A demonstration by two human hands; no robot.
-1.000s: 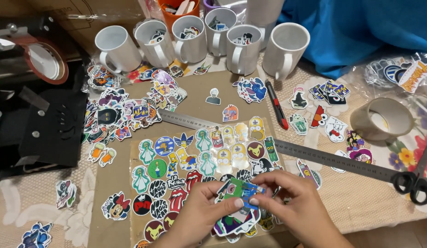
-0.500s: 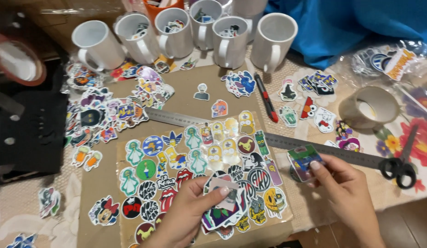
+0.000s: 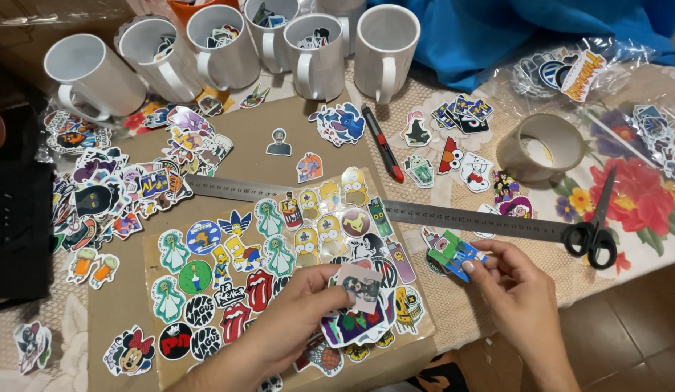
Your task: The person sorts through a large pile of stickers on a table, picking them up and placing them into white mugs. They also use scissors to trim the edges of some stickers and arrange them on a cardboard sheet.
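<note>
My left hand (image 3: 294, 319) pinches a small pale square sticker (image 3: 360, 287) over the lower right part of a brown cardboard sheet (image 3: 127, 297) covered with many cut-out stickers. Under it lies a purple and dark sticker (image 3: 355, 327). My right hand (image 3: 515, 290) holds a green and blue sticker (image 3: 453, 254) by its edge, just right of the cardboard and below the long steel ruler (image 3: 439, 214).
Several white mugs (image 3: 384, 47) stand along the back, some with stickers inside. A red-black pen (image 3: 383, 141), a tape roll (image 3: 541, 145), black scissors (image 3: 595, 229) and loose sticker piles (image 3: 119, 181) surround the cardboard. A blue cloth (image 3: 511, 36) lies at the back right.
My hands have parted: the right one carried the green and blue sticker to the right of the cardboard. The left one stayed over the cardboard and now pinches a pale square sticker.
</note>
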